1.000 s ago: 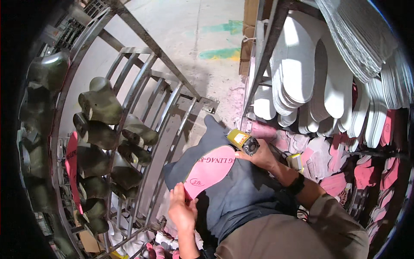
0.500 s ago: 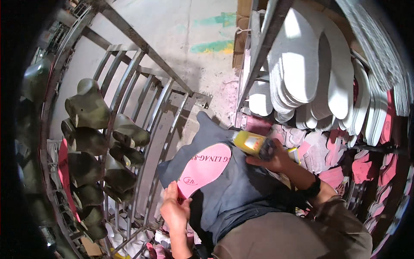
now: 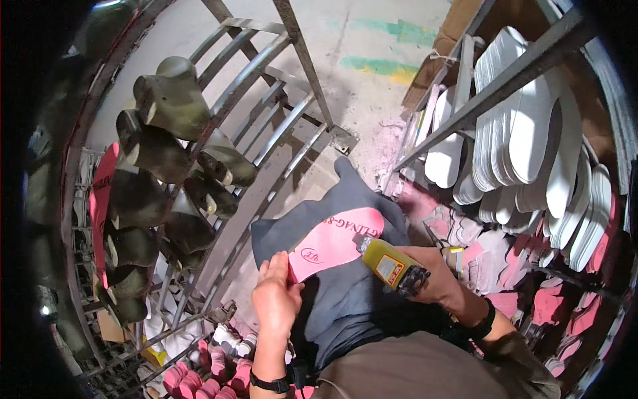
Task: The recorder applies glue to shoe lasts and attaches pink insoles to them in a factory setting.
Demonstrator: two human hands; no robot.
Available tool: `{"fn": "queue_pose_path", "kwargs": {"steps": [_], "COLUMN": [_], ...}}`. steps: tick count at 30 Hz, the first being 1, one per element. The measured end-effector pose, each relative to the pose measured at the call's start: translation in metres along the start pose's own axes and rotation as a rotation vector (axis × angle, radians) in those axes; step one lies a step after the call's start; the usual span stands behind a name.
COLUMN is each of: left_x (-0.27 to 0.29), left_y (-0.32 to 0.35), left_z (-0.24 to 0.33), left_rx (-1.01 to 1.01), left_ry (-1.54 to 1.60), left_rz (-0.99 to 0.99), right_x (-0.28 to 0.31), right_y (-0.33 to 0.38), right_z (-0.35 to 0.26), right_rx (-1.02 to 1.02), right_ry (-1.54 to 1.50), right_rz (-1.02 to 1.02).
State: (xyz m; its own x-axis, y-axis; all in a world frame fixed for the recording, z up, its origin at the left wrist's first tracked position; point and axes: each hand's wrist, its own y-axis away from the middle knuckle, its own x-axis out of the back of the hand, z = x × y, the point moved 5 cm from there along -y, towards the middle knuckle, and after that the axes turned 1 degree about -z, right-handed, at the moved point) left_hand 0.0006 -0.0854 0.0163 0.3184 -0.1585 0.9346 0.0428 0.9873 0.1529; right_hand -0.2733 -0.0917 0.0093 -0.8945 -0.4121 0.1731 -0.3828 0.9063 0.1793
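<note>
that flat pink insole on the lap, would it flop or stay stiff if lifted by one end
The flat pink insole looks thin, so probably light with some flex. It lies flat while the left hand touches only its heel end, so likely board-stiff, not floppy.

Curved grey metal rack [image 3: 266, 126] on the left, loaded with dark green shoe lasts [image 3: 169, 106]. Angled metal shelf [image 3: 505, 80] on the right, stacked with white flat insoles [image 3: 531, 133]. Stained concrete floor [image 3: 372, 40] between.

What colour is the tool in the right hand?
Yellow tool, black at its rear end; the head view shows it.
</note>
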Motion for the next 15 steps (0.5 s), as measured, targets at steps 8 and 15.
{"fn": "queue_pose_path", "kwargs": {"steps": [8, 15], "left_x": [-0.004, -0.007], "left_y": [0.018, 0.02], "left_z": [0.007, 0.006], "left_rx": [-0.024, -0.036], "left_ry": [-0.042, -0.247], "left_rz": [0.091, 0.034], "right_x": [-0.015, -0.021], "right_y": [0.006, 0.001], "right_z": [-0.027, -0.02], "right_rx": [0.152, 0.094], "right_ry": [0.096, 0.152], "right_rz": [-0.112, -0.023]}}
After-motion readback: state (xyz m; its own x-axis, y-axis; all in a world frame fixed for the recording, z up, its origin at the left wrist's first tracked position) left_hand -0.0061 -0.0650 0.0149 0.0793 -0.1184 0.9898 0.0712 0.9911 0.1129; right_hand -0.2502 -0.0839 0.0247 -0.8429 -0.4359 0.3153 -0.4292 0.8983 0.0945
